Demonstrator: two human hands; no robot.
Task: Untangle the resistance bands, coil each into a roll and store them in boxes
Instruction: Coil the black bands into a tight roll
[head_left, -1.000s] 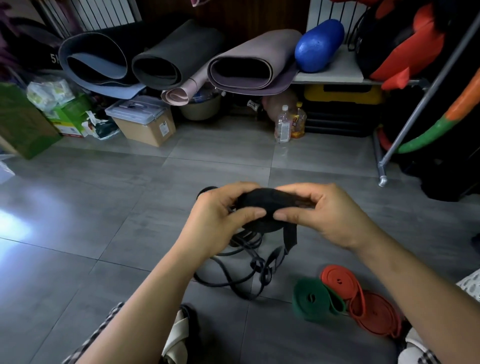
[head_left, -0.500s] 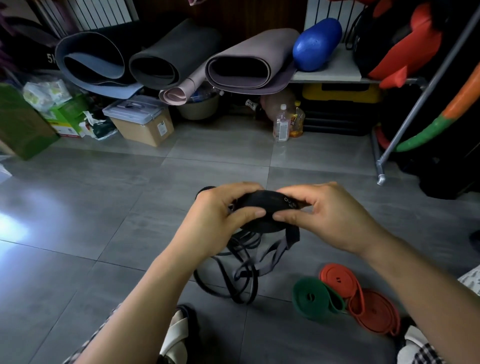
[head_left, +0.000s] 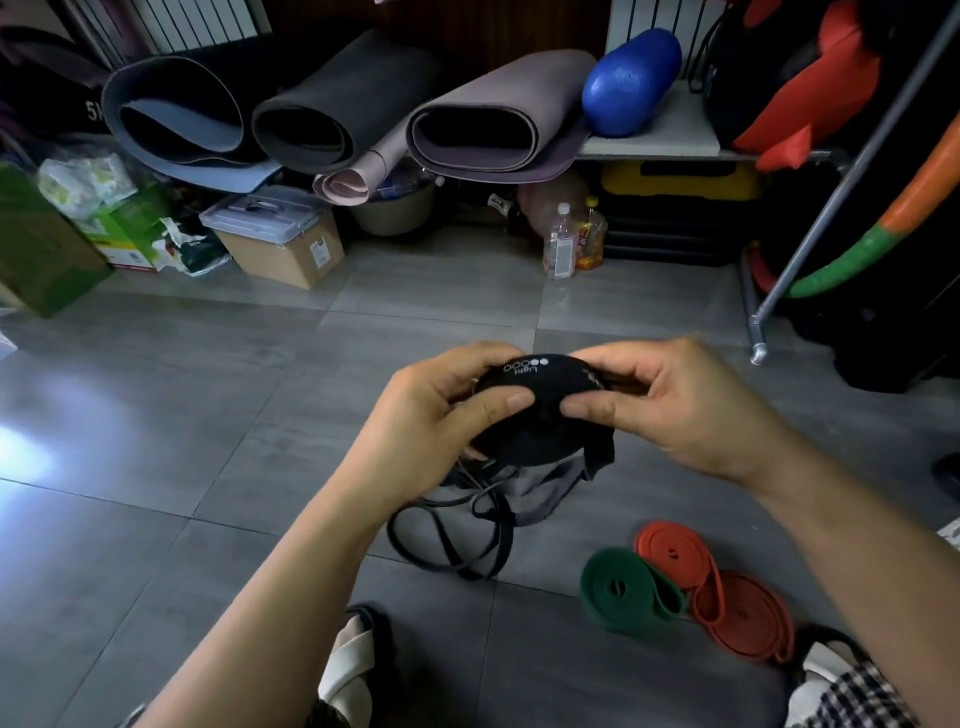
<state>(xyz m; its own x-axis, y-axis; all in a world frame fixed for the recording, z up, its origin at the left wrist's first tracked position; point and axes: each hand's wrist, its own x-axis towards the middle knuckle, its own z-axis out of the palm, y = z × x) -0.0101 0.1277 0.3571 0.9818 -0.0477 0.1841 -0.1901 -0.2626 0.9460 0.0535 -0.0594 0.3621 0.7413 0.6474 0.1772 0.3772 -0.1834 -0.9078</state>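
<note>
A black resistance band roll (head_left: 540, 415) with white print on its top is held above the floor between both hands. My left hand (head_left: 431, 415) grips its left side, thumb on the face. My right hand (head_left: 670, 405) pinches its right side. The band's loose tail (head_left: 550, 483) hangs down to a tangle of thin black bands (head_left: 447, 540) on the floor. A coiled green band (head_left: 623, 587) and coiled red bands (head_left: 727, 597) lie on the floor at the lower right.
A cardboard box with a clear lidded case on it (head_left: 280, 239) stands at the back left. Rolled mats (head_left: 337, 104), a blue roller (head_left: 631, 80), bottles (head_left: 561, 244) and a metal rack leg (head_left: 758, 332) line the back. My sandalled feet (head_left: 348, 670) are near.
The roll has turned in my hands, so white print now shows on top. The hanging tail is shorter and the tangle below has shifted.
</note>
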